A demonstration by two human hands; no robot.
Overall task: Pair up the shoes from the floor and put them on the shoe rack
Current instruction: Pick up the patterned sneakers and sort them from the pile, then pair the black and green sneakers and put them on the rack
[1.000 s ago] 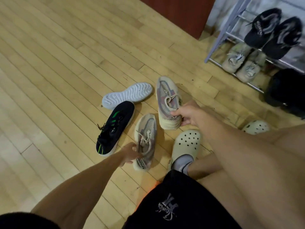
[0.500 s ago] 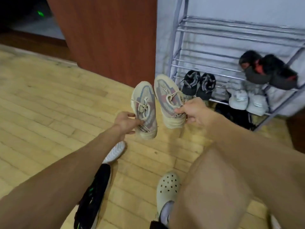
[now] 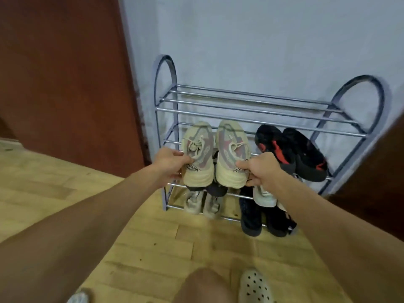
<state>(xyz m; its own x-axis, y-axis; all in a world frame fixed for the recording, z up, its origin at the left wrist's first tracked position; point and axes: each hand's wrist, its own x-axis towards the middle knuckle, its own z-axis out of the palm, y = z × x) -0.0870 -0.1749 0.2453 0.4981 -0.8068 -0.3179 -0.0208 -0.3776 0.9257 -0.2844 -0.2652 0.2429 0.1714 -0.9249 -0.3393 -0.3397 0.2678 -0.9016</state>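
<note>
Carried up from the floor, the two cream sneakers (image 3: 197, 154) now hang side by side before the shoe rack (image 3: 262, 119), the left hand (image 3: 168, 165) pinching one heel and the right hand (image 3: 262, 171) pinching the other; next, I judge, both must settle level on its bars.

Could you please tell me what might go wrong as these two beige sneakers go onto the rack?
The left hand and right hand each pinch only a heel, so a beige sneaker could slip. The shoe rack has spaced bars for shelves; a toe might dip between them. The black-and-red pair beside the right hand could get nudged.
</note>
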